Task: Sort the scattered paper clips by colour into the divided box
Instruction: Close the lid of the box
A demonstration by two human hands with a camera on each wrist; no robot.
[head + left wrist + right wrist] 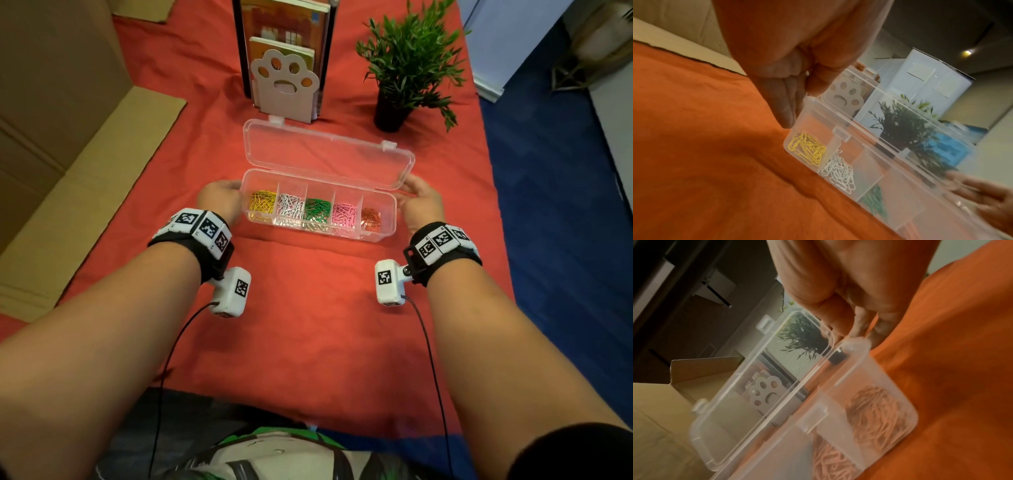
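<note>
The clear divided box (385,233) sits on the red-covered tabletop (308,325), between the two hands, its lid (329,156) hinged back and standing open behind it. The left hand (221,200) holds the box's left end, fingers (786,104) curled down against the end wall with the thumb at the rim. The right hand (419,200) pinches the right end near the hinge corner, fingertips (859,326) at the rim. From left to right the five compartments hold yellow clips (262,204), white clips (291,209), green clips (317,210), pink clips (344,214) and orange clips (371,217). Behind the box stand a paw-shaped book stand (286,85) and a potted plant (411,58); a cardboard box (68,137) lies at the left.
</note>
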